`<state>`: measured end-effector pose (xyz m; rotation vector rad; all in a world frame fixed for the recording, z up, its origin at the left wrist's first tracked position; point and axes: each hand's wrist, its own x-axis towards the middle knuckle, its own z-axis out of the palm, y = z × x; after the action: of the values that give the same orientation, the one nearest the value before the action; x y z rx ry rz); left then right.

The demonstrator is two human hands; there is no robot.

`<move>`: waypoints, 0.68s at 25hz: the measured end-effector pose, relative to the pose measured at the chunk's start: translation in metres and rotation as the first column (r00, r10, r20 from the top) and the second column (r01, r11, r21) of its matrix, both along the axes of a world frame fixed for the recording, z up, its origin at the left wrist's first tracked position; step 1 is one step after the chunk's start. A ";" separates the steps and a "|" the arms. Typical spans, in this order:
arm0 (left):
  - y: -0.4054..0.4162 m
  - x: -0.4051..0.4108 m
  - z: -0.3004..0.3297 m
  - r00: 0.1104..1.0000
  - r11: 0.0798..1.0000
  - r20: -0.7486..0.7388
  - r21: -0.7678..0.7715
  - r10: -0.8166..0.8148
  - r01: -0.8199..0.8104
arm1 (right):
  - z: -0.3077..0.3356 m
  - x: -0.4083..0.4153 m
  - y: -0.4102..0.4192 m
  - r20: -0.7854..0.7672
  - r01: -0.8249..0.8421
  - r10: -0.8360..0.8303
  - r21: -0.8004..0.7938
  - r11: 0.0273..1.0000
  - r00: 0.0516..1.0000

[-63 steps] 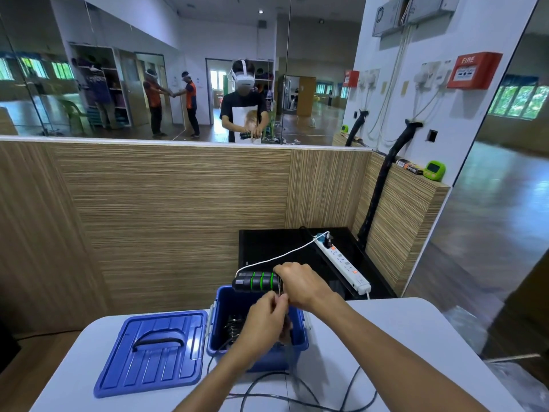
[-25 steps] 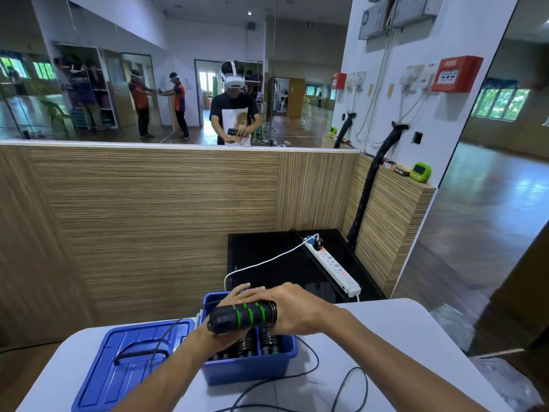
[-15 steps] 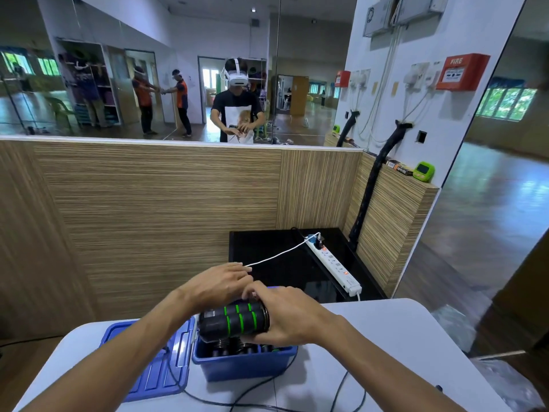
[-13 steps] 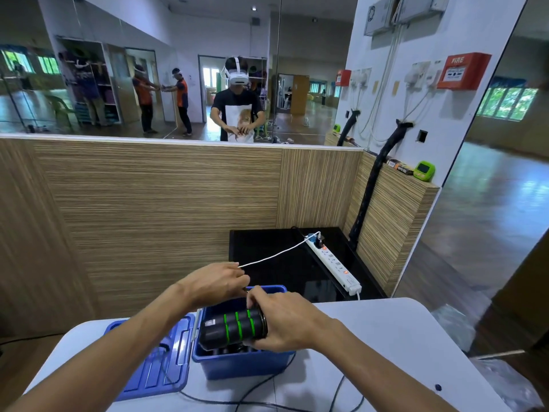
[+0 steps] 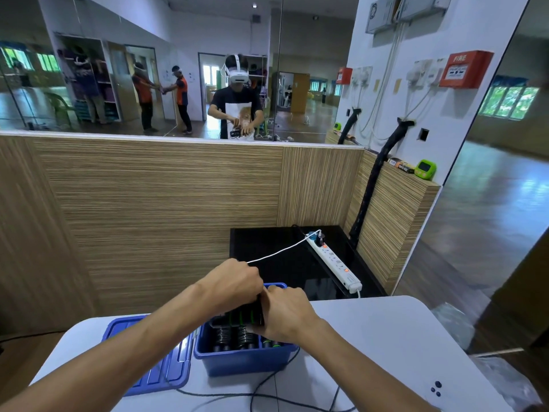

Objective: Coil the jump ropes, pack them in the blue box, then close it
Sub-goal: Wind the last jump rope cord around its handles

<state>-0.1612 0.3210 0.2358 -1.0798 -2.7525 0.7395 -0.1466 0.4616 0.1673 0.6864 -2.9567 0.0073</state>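
handles: mostly hidden btwn left hand & right hand; only black/green bands show
lid: largely covered by left forearm
rope: runs off bottom edge
blue box: far rim behind hands
fingertips, both hands: tucked out of sight

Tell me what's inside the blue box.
The blue box holds coiled black ropes and green-banded handles. Both hands, gripping another handle, cover the back part, so the rest is hidden.
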 end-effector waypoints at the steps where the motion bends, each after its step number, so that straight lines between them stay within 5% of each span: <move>1: 0.001 0.000 -0.001 0.999 0.999 0.003 0.039 0.035 -0.035 | 0.002 0.000 0.000 -0.004 0.013 -0.013 -0.001 1.000 1.000; 4: 0.000 0.006 -0.009 0.990 0.967 0.105 0.229 0.093 -0.115 | 0.010 0.000 0.004 -0.002 0.070 -0.070 -0.016 0.997 0.998; 8: 0.013 0.028 -0.009 0.984 0.951 0.026 0.253 0.178 -0.179 | 0.023 -0.006 0.011 -0.041 0.103 -0.105 -0.048 0.994 0.994; 13: 0.032 0.052 -0.011 0.894 0.808 0.055 0.406 0.445 -0.427 | 0.033 -0.008 0.009 -0.150 0.112 -0.132 -0.130 0.985 0.980; 17: 0.012 0.048 0.001 0.875 0.748 0.097 0.481 0.473 -0.458 | 0.024 -0.009 0.012 -0.266 0.057 -0.091 -0.132 0.990 0.960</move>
<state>-0.1132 0.3327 0.2366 -0.2694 -2.9548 0.0452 -0.1552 0.4734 0.1908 0.5131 -2.6900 0.0828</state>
